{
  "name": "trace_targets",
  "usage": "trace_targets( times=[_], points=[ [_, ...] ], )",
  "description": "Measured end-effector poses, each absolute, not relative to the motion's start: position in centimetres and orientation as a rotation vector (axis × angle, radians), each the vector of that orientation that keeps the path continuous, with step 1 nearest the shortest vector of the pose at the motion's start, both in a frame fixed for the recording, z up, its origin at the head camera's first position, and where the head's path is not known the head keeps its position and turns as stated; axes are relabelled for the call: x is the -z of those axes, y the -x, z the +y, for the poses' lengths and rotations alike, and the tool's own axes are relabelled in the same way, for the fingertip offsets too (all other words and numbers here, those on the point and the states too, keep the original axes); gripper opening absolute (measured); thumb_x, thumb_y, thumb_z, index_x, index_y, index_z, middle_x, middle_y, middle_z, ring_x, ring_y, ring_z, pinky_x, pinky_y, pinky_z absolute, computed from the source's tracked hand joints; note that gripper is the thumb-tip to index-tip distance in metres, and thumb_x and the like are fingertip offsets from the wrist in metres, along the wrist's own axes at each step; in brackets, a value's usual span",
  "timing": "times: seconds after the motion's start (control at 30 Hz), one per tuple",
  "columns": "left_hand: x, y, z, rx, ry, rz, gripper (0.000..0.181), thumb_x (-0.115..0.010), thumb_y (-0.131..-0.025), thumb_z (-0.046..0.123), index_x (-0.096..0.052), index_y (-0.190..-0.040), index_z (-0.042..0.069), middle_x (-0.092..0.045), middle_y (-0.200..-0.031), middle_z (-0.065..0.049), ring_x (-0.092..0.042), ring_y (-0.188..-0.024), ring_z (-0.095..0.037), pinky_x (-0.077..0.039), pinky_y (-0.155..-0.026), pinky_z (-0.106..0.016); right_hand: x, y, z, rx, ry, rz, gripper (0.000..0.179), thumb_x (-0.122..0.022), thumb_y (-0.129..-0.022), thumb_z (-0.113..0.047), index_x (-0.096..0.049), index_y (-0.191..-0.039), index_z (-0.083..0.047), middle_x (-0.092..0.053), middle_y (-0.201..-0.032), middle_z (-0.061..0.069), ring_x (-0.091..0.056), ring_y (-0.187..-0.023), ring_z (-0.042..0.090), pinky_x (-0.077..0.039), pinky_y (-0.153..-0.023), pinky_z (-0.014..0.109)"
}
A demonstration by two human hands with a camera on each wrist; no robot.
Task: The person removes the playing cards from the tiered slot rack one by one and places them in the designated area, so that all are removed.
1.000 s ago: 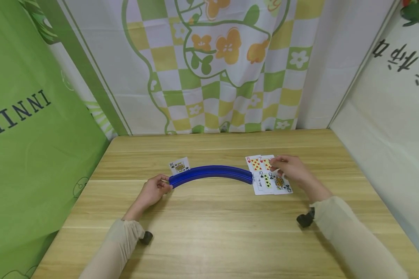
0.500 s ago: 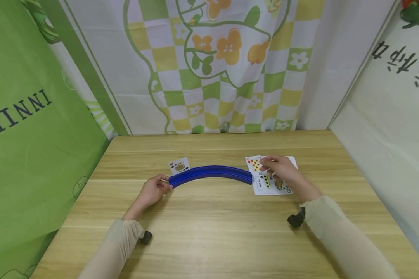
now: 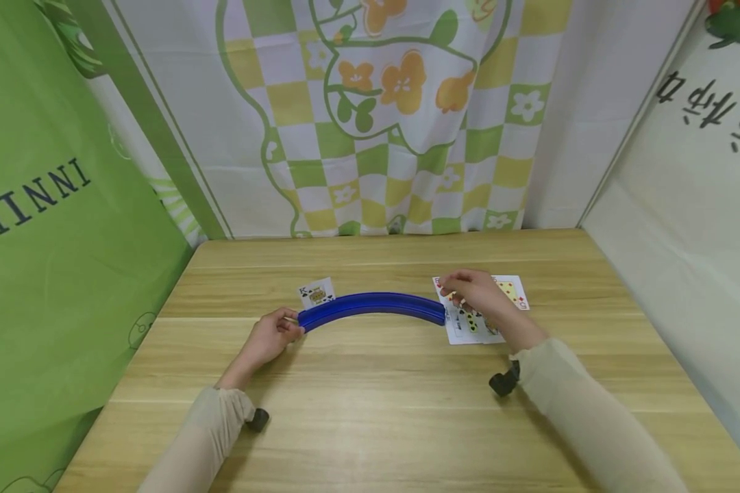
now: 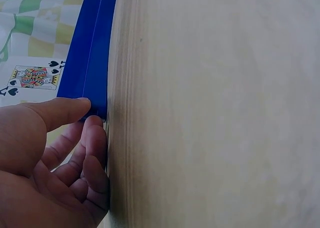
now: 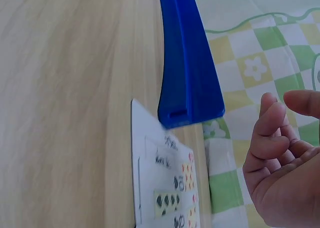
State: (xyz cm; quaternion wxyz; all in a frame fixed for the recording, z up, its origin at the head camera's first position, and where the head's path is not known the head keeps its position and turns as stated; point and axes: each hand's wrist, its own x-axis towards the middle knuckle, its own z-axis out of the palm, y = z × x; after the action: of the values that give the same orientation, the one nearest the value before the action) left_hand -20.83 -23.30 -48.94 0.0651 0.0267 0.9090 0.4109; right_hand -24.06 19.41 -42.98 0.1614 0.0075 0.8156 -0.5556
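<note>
My left hand [image 3: 271, 340] pinches the left end of a curved blue playing-card holder [image 3: 373, 302]; in the left wrist view the thumb lies on top and the fingers below. A king of spades [image 3: 317, 293] shows at that end, its lower part hidden by the holder. Over the playing cards at the holder's right end, my right hand [image 3: 482, 301] hangs with fingers loosely bent. The right wrist view shows a gap between thumb [image 5: 302, 103] and fingers, with nothing held. Beneath it lie a ten of spades [image 3: 458, 334] and a red-suit card [image 3: 513, 286], partly covered.
The cards overlap face up on the wooden table [image 3: 370, 411]. A patterned curtain [image 3: 376, 185] hangs behind the table's far edge. A green cloth [image 3: 68, 274] closes off the left side and a white one [image 3: 672, 226] the right.
My right hand has moved left across the cards, uncovering the red-suit card at the right and covering the seven and much of the eight. My left hand and the holder stay put.
</note>
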Motion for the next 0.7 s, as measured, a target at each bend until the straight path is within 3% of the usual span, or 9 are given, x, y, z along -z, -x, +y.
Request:
trace_targets(
  times=[0.23, 0.53, 0.7],
  points=[
    [49.1, 20.9, -23.4, -1.235, -0.08, 2.748, 0.029, -0.071, -0.092, 0.013, -0.063, -0.118, 0.003, -0.072, -0.094, -0.01, -0.064, -0.079, -0.016, -0.051, -0.068, -0.027, 42.6, 24.3, 17.8, 1.607, 0.023, 2.315, 0.033, -0.053, -0.104, -0.031, -0.061, -0.121, -0.004, -0.066, -0.106, 0.011, -0.055, -0.072, 0.013, -0.043, -0.062, 0.029],
    [49.1, 21.0, -23.4, -1.243, -0.088, 2.745, 0.029, -0.07, -0.092, 0.014, -0.063, -0.118, 0.002, -0.072, -0.093, -0.01, -0.064, -0.08, -0.016, -0.051, -0.068, -0.027, 42.4, 24.4, 16.0, 1.644, 0.065, 2.289, 0.029, -0.051, -0.104, -0.026, -0.063, -0.121, -0.006, -0.066, -0.102, 0.006, -0.056, -0.072, 0.015, -0.043, -0.061, 0.03],
    [49.2, 21.0, -23.5, -1.24, -0.084, 2.74, 0.03, -0.069, -0.093, 0.015, -0.062, -0.119, 0.002, -0.071, -0.094, -0.01, -0.064, -0.081, -0.016, -0.051, -0.068, -0.027, 42.4, 24.5, 15.2, 1.66, 0.097, 2.273, 0.029, -0.05, -0.104, -0.025, -0.063, -0.121, -0.006, -0.066, -0.107, 0.012, -0.057, -0.073, 0.015, -0.043, -0.062, 0.028]
  ],
)
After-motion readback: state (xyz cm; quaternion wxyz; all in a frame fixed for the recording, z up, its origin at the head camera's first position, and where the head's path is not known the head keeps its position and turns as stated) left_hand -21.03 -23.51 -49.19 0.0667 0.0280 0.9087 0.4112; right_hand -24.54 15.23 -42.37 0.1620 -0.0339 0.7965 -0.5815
